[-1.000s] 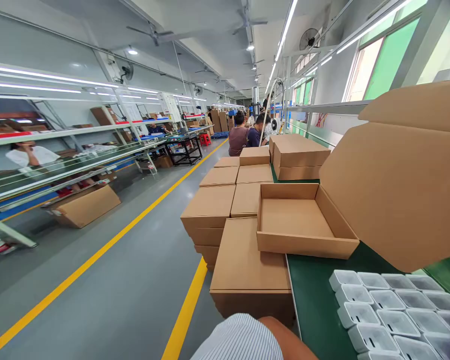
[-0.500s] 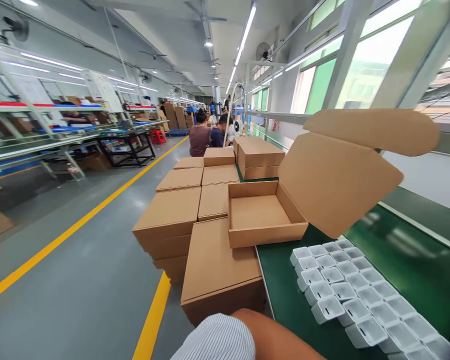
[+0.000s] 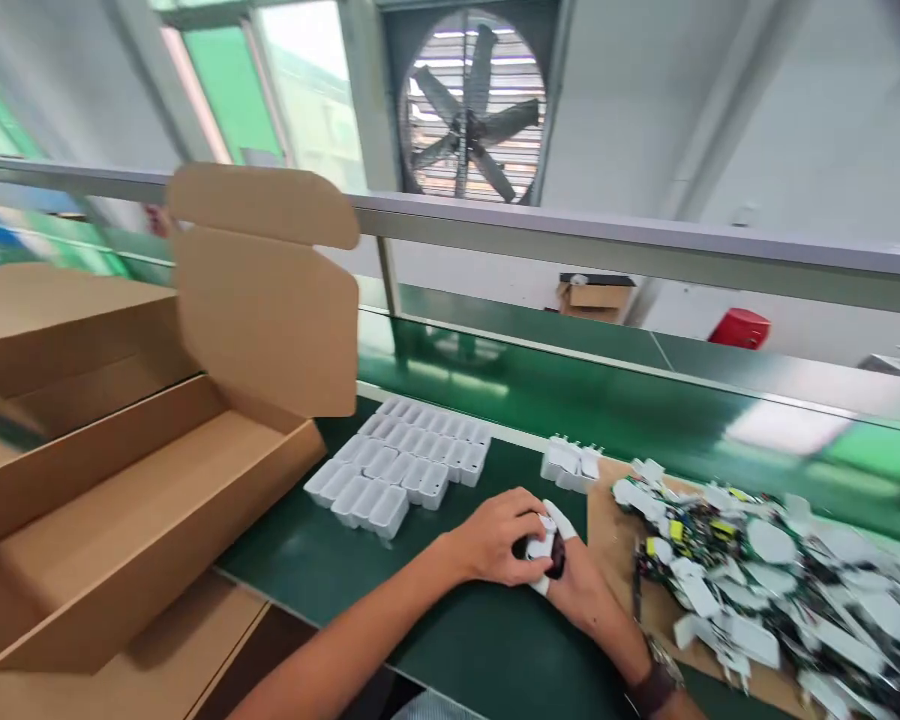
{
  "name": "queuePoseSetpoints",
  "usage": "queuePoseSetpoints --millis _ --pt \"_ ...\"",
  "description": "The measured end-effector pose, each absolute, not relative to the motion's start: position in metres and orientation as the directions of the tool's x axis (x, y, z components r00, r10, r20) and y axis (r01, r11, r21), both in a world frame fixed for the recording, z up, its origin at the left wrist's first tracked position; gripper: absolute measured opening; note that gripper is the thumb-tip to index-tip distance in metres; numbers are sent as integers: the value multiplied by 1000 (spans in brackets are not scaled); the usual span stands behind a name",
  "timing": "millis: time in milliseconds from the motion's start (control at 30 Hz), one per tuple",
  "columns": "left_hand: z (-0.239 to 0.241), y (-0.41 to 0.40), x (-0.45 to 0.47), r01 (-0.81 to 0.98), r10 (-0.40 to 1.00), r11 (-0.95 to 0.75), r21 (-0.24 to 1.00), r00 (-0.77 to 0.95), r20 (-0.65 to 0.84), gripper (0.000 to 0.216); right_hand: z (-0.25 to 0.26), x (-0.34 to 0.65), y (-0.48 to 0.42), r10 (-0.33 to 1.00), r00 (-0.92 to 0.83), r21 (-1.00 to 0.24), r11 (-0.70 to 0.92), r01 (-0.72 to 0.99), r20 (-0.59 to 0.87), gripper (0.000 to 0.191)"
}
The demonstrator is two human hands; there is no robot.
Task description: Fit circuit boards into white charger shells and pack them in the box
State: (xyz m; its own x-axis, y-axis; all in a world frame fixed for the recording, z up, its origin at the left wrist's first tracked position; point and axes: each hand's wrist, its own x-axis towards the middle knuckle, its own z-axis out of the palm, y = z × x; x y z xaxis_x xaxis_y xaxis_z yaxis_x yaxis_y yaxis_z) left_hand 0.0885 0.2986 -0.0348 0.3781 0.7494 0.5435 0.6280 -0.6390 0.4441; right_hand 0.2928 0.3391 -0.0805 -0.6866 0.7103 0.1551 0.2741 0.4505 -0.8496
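My left hand [image 3: 499, 540] is closed, with curled fingers on a small white plastic piece [image 3: 543, 540] that has a dark area beside it. My right hand [image 3: 576, 580] wraps the same piece from the other side; its fingertips are partly hidden. White material shows along the right fingers, and I cannot tell whether it is a covering or part of the piece. Left of the hands, small white open plastic housings [image 3: 397, 450] stand in rows on the green bench [image 3: 480, 630]. A smaller group of white housings [image 3: 570, 462] lies beyond the hands.
To the left, an open cardboard box [image 3: 127, 500] has its lid raised. On the right, a cardboard sheet [image 3: 607, 540] bears a heap of circuit boards and white plastic parts [image 3: 765, 570]. A metal rail [image 3: 645, 245] crosses behind the bench, below a wall fan [image 3: 469, 120].
My view has swung right, from the aisle and stacked boxes to the bench. Both hands and the heap of parts now show; the open box appears farther left.
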Motion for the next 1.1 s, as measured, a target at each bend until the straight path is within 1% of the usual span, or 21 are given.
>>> queuePoseSetpoints --millis 33,67,167,267,300,367,433,500,567,633,700,800,867,1000,1100 --pt "-31 296 88 640 762 -625 447 379 525 16 -82 292 339 736 -661 -854 432 289 148 92" --pt "-26 294 87 651 779 -610 452 388 492 14 -81 290 338 742 -655 -853 429 298 144 93" --pt "-11 289 84 668 825 -565 485 435 362 11 -73 287 335 751 -650 -843 421 334 118 94" --pt "1 289 82 686 853 -514 515 475 218 10 -60 290 330 759 -648 -839 387 382 55 95" --pt "4 288 83 709 860 -496 502 479 175 9 -57 291 329 758 -650 -837 383 391 43 95" --pt "9 286 88 767 872 -472 434 478 104 9 -53 293 328 750 -660 -824 400 400 44 96" --pt "12 284 94 807 877 -464 366 475 64 9 -52 294 328 739 -670 -806 435 402 65 96" --pt "14 283 97 808 872 -469 358 488 42 12 -56 294 329 737 -671 -794 455 402 83 98" --pt "17 287 95 792 866 -468 392 500 23 9 -61 294 329 759 -646 -788 446 425 82 100" --pt "21 301 86 807 887 -429 406 462 18 7 -66 294 329 781 -622 -773 431 465 61 100" --pt "25 322 75 858 932 -343 382 362 23 11 -70 295 329 785 -617 -754 441 487 61 96" --pt "26 361 64 914 972 -226 337 233 20 17 -70 298 328 759 -636 -736 511 445 142 86" --pt "23 384 62 923 979 -197 329 201 24 15 -69 300 327 737 -649 -713 558 425 190 81" --pt "11 414 73 917 983 -183 355 174 58 14 -64 302 326 724 -660 -664 596 451 201 77" --pt "5 419 81 902 982 -188 389 168 86 14 -61 303 326 708 -674 -636 623 455 211 69"
